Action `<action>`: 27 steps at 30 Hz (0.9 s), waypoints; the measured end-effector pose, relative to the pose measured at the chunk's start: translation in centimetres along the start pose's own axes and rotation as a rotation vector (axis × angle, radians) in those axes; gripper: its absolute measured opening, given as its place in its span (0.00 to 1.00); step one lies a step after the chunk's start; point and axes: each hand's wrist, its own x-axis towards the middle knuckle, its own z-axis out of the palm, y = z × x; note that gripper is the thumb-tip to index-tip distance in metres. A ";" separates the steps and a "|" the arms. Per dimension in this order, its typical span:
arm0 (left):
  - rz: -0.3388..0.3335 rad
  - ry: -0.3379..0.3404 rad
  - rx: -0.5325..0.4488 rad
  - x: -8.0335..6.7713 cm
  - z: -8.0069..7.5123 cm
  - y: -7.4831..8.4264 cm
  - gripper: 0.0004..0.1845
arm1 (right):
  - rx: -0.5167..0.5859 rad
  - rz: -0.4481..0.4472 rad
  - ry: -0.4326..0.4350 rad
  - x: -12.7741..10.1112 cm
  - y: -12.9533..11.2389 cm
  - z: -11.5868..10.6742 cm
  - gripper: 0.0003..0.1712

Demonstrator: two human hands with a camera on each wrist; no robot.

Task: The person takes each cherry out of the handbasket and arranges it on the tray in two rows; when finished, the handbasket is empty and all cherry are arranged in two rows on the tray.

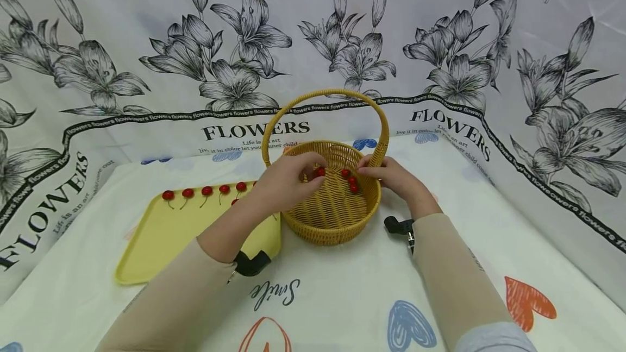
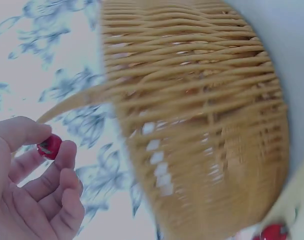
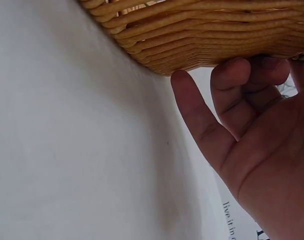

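Observation:
A yellow wicker basket with a tall arched handle stands in the middle in the head view. Over its left rim, my left hand pinches a red cherry between thumb and fingertips; the left wrist view shows it beside the woven wall. Several red cherries lie inside, toward the basket's right side. My right hand holds the right rim near the foot of the handle. In the right wrist view its bent fingers touch the outer wall, with the thumb hidden.
To the left lies a yellow tray, partly covered by my left arm. A row of cherries with stems runs along its far edge. The white tablecloth has hearts and lettering; a flower-printed cloth rises behind.

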 end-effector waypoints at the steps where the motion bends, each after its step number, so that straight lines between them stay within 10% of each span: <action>1: -0.015 0.014 -0.051 -0.7 -0.7 0.0 0.13 | -0.004 0.001 0.002 0.0 0.0 -0.1 0.22; 14: -0.217 0.016 -0.452 -7.8 -7.5 -5.2 0.15 | -0.011 0.014 0.018 -0.1 0.3 -0.3 0.21; 27: -0.300 0.065 -0.335 -9.9 -9.7 -11.7 0.17 | -0.031 0.021 0.011 0.2 0.3 0.0 0.22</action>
